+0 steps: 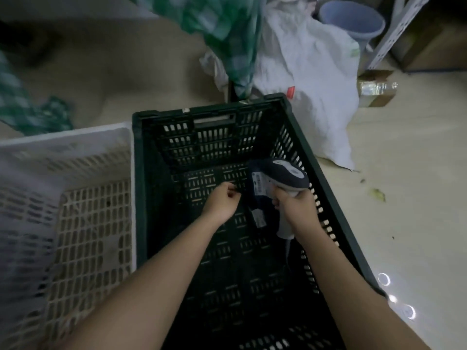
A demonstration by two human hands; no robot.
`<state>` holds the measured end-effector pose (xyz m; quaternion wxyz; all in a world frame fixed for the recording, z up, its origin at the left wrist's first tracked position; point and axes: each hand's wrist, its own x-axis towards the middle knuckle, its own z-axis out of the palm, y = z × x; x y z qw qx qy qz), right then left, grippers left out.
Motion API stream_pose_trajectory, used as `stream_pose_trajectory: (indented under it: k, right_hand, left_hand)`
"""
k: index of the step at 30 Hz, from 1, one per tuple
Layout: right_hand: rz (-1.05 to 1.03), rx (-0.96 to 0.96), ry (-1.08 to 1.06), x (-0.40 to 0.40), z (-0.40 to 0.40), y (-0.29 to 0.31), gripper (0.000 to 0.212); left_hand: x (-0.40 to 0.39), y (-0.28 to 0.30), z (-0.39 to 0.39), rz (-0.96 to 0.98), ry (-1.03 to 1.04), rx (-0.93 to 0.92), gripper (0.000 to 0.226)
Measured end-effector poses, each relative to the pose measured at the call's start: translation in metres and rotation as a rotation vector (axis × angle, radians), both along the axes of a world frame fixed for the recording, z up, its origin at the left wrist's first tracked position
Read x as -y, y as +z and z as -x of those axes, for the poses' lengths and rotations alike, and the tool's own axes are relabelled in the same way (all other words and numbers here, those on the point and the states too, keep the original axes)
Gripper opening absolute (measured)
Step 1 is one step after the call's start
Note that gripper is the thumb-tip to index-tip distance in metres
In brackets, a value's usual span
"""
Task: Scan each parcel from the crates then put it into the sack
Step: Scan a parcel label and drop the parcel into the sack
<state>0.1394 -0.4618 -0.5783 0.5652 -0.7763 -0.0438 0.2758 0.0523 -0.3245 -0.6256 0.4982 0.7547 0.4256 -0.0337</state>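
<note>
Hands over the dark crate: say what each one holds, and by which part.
Right hand grips the scanner by its handle, head aimed at the parcel's label. Left hand seems to pinch the dark parcel's edge; too dim to be sure.

Pale blue bucket beside a perforated metal upright; small taped carton on the floor.

Two slatted crates side by side, one dark green and one white; one dark parcel in the green crate; one handheld scanner; one white sack; one bucket; one small cardboard box
</note>
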Motion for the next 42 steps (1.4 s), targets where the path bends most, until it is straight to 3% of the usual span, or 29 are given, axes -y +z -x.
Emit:
stream_pose_trajectory:
  k: [5, 12, 15, 20, 25, 29, 33, 36, 39, 42]
  right_hand:
    - [0.021, 0.066, 0.110, -0.020, -0.022, -0.031, 0.005]
    - [0.030, 0.153, 0.134, -0.018, -0.034, -0.033, 0.013]
    - [-0.005, 0.125, 0.126, -0.018, -0.035, -0.033, 0.010]
    - [-0.016, 0.123, 0.088, -0.019, -0.034, -0.031, 0.005]
    - [-0.081, 0.095, 0.008, -0.017, -0.018, -0.022, 0.020]
    - [-0.163, 0.074, -0.061, -0.017, 0.011, 0.012, 0.036]
    - [-0.276, 0.133, -0.097, -0.016, 0.039, 0.079, 0.038]
    - [-0.388, 0.208, -0.077, -0.012, 0.054, 0.139, 0.052]
    - [-0.434, 0.301, -0.013, -0.005, 0.069, 0.193, 0.063]
    - [-0.434, 0.308, 0.131, 0.007, 0.093, 0.234, 0.059]
  left_hand:
    - [-0.012, -0.071, -0.043, 0.088, 0.082, 0.029, 0.046]
    - [-0.011, -0.108, -0.080, 0.378, 0.236, 0.261, 0.058]
    - [-0.007, -0.112, -0.088, 0.455, 0.241, 0.229, 0.041]
    - [-0.007, -0.098, -0.078, 0.317, 0.358, 0.218, 0.014]
    - [-0.031, -0.042, -0.041, -0.033, 0.306, 0.202, 0.014]
    - [-0.036, 0.027, -0.010, -0.204, 0.208, 0.179, 0.017]
    - [-0.024, 0.115, 0.027, -0.315, 0.215, 0.306, 0.017]
    - [-0.009, 0.187, 0.058, -0.460, 0.209, 0.421, 0.020]
    - [0.007, 0.246, 0.093, -0.539, 0.160, 0.408, 0.026]
    - [0.024, 0.287, 0.135, -0.605, 0.111, 0.378, 0.032]
